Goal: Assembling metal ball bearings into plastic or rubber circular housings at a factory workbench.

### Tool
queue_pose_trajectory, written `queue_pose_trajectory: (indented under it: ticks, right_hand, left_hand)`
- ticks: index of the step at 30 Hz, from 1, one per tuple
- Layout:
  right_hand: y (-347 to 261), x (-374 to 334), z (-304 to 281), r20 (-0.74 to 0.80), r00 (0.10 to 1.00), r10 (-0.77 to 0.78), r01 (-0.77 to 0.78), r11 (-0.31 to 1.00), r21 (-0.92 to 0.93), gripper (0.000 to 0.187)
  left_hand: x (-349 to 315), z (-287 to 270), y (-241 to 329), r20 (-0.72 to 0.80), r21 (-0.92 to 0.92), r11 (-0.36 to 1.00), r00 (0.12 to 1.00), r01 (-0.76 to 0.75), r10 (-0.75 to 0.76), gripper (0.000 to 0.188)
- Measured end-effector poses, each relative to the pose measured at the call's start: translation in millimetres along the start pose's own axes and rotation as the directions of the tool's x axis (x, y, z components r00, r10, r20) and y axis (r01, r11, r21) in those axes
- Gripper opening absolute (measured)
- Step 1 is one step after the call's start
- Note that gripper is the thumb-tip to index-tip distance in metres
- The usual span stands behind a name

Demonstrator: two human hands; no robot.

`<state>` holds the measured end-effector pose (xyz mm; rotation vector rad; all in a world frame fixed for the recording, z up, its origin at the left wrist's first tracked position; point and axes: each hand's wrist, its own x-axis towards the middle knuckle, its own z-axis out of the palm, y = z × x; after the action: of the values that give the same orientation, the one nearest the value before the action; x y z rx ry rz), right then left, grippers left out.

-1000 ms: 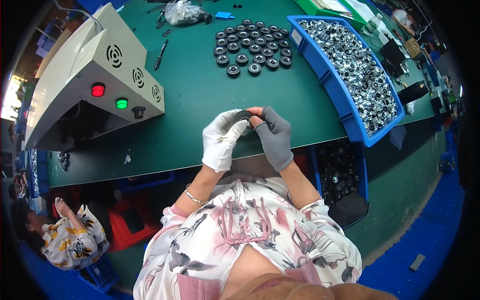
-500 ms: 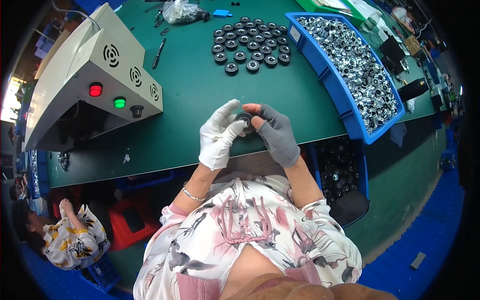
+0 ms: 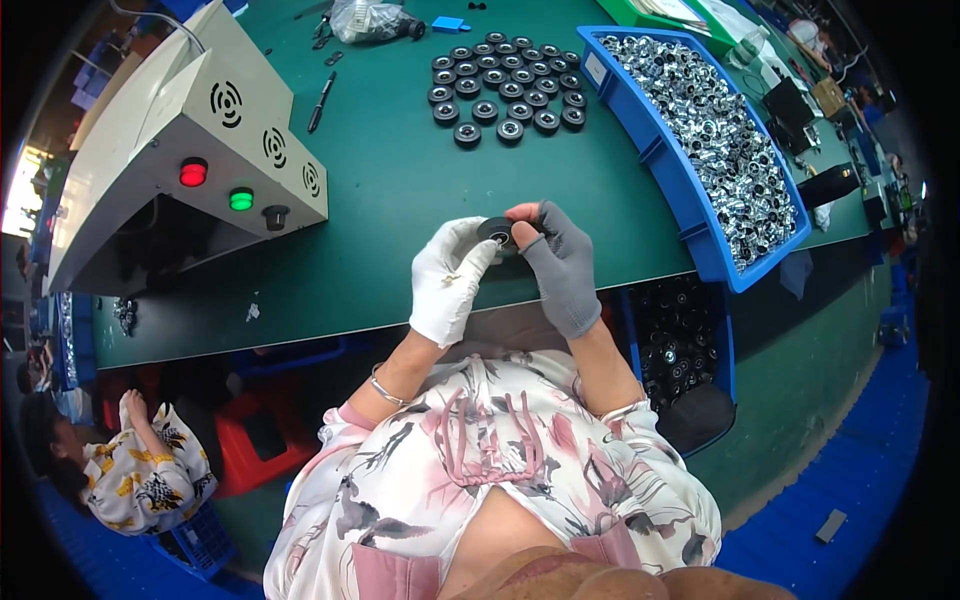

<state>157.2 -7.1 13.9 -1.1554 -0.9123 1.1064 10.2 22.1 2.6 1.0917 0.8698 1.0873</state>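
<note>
Between my two hands, above the table's near edge, is a small black wheel [image 3: 495, 231] with a ring at its centre. My left hand [image 3: 450, 275], in a white glove, grips the wheel's left side, thumb against its face. My right hand [image 3: 562, 262], in a grey glove with bare thumb and fingertip, pinches its right side. Farther back, several similar black wheels [image 3: 510, 90] with shiny centres lie grouped on the green table [image 3: 390, 170]. A blue bin [image 3: 655, 160] full of shiny metal sleeves [image 3: 710, 140] stands to the right.
At left stands a beige machine [image 3: 240, 140] with red and green lights. A black pen [image 3: 322, 103] and a plastic bag [image 3: 365, 20] lie behind it. Below the table's right edge is a bin of black wheels [image 3: 675, 340]. A person [image 3: 150, 460] sits at lower left.
Both hands, with the wheel between them, have shifted slightly right. The wheel has tilted so that its face and central ring show more clearly.
</note>
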Motion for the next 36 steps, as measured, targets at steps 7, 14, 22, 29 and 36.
queue_pose_trajectory:
  ticks: [7,14,22,29,36]
  right_hand:
    - [0.2,0.1,1.4,0.020,0.996,-0.090,0.093,0.981,-0.173,0.017]
    - [-12.3,-4.6,-2.6,0.147,0.989,0.015,-0.004,0.997,-0.072,0.021]
    - [-1.7,-9.9,-7.2,0.126,0.986,-0.106,0.108,0.994,-0.011,0.023]
    - [-14.4,-7.0,-18.2,0.255,0.966,-0.030,0.043,0.998,-0.046,0.023]
    - [-9.9,-15.6,-7.9,0.175,0.983,0.055,-0.053,0.998,-0.018,0.032]
  left_hand:
    - [-4.2,0.0,-0.2,0.032,-0.021,0.998,0.998,-0.054,0.054,0.028]
    - [-2.2,-7.5,1.9,0.068,0.192,0.960,0.979,-0.204,0.195,0.029]
    - [-12.1,6.9,8.1,0.045,0.062,0.985,0.986,-0.162,0.159,0.054]
    - [-4.4,-11.3,30.2,0.396,0.477,0.718,0.854,-0.506,0.339,0.055]
    - [-8.0,-9.6,3.3,0.160,-0.032,0.989,0.977,-0.141,0.144,0.054]
